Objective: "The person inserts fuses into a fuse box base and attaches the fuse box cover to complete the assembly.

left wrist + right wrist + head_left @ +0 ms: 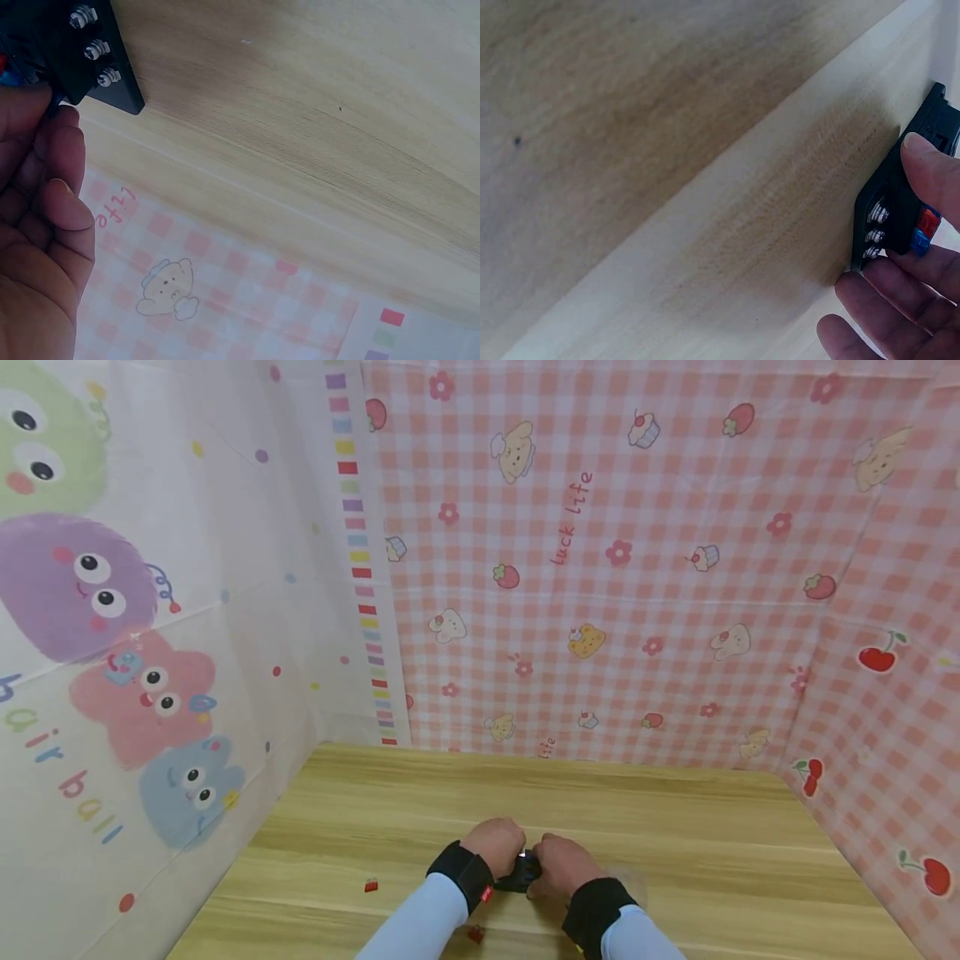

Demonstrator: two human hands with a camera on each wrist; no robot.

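Both hands are at a black fuse block (517,878) above the wooden table. The right hand (562,867) grips it, thumb (922,157) on its face and fingers around its lower end. Silver screw terminals (877,214) line one side of the block. A red blade fuse (928,221) and a blue blade fuse (920,241) sit in it. The left hand (498,843) pinches at the block's edge with thumb and index finger, its other fingers curled; whether a small part is between the fingertips is hidden.
Two small red pieces, one left of the left arm (371,885) and one beneath it (476,933), lie on the table (420,785). A faint clear piece (626,881) lies beside the right wrist. Printed cloth walls (600,677) enclose the table's back and sides.
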